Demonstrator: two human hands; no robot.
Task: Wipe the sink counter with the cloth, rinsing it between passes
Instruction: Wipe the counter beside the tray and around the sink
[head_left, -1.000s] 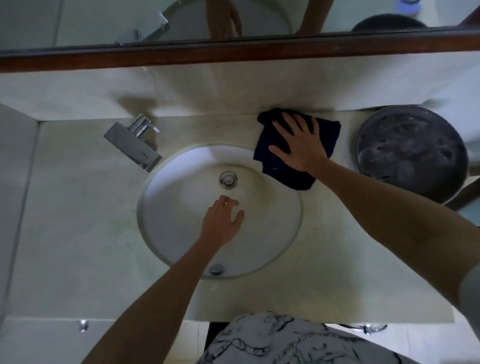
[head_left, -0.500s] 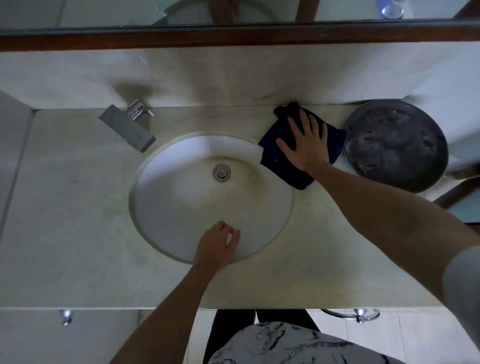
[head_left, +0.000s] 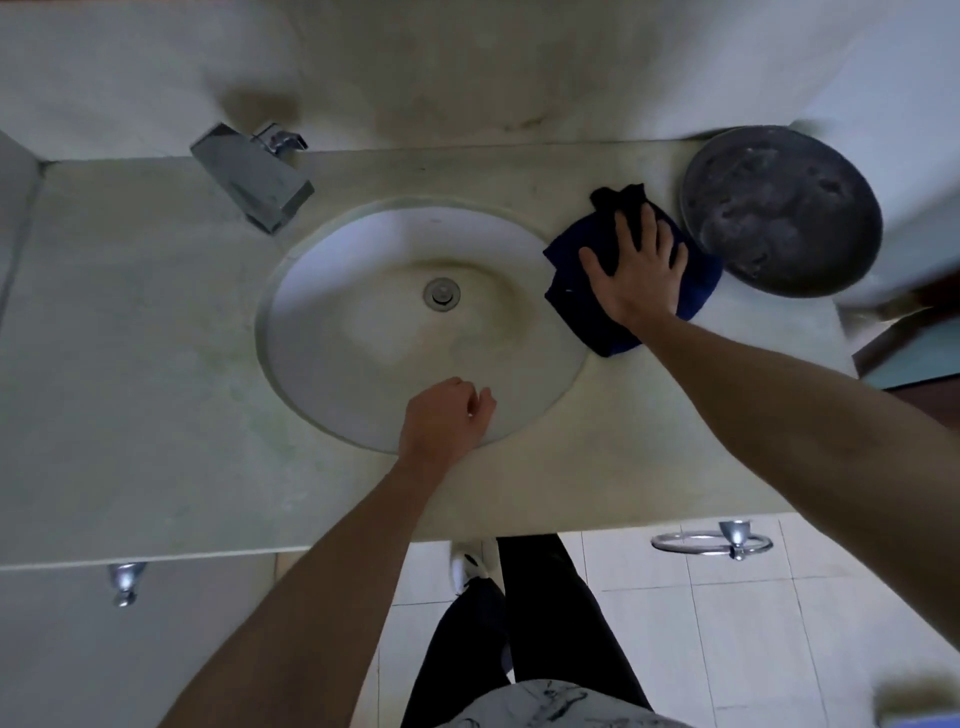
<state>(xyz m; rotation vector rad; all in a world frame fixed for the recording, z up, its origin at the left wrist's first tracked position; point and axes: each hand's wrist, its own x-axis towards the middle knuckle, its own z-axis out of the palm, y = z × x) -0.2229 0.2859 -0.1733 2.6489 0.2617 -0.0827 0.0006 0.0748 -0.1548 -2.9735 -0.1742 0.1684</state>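
Observation:
A dark blue cloth (head_left: 579, 306) lies crumpled on the pale stone counter (head_left: 130, 364), just right of the round white sink basin (head_left: 363, 312). My right hand (head_left: 636, 267) presses flat on the cloth with its fingers spread and straight. My left hand (head_left: 444, 421) hovers over the near rim of the basin, fingers loosely curled and holding nothing. The drain (head_left: 441, 293) sits in the middle of the basin.
A chrome tap (head_left: 254, 174) stands at the back left of the basin. A dark round metal pan (head_left: 784, 213) sits on the counter's back right corner, close to the cloth. A towel ring (head_left: 711, 543) hangs below the counter's front edge.
My right hand has slid the cloth to the right and toward me along the counter, nearer the pan. My left hand has drawn back from the drain to the basin's near rim.

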